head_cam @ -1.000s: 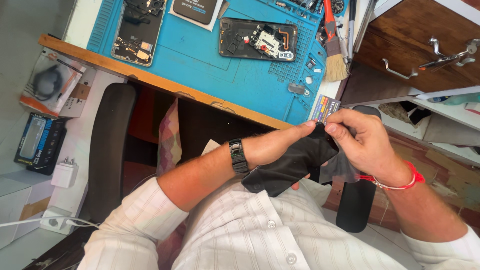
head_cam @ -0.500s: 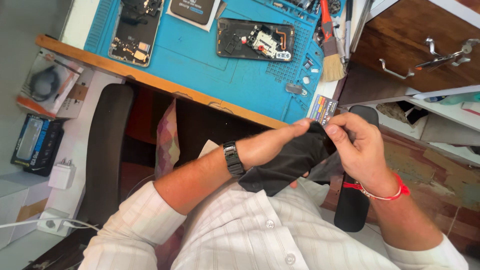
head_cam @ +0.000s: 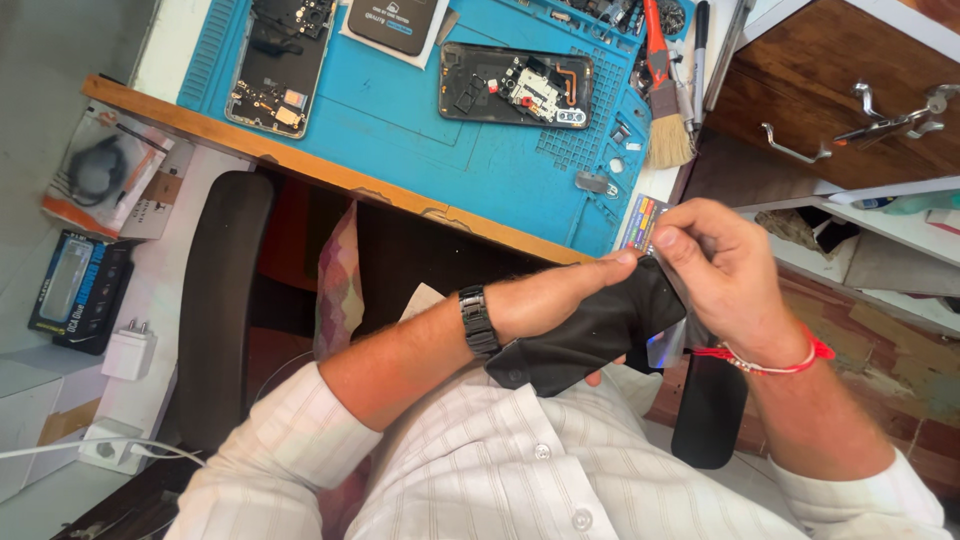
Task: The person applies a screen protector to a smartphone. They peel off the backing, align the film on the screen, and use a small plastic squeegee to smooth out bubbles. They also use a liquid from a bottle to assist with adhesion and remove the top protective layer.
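The left hand (head_cam: 560, 300) has its grip closed around a black wallet (head_cam: 590, 335), fingers wrapped under it and thumb along its top edge, holding it above the lap, just below the edge of the desk (head_cam: 330, 172). The right hand (head_cam: 725, 270) pinches a small colourful card (head_cam: 641, 220) between thumb and fingertips at the wallet's upper end, its grip nearly closed on the card.
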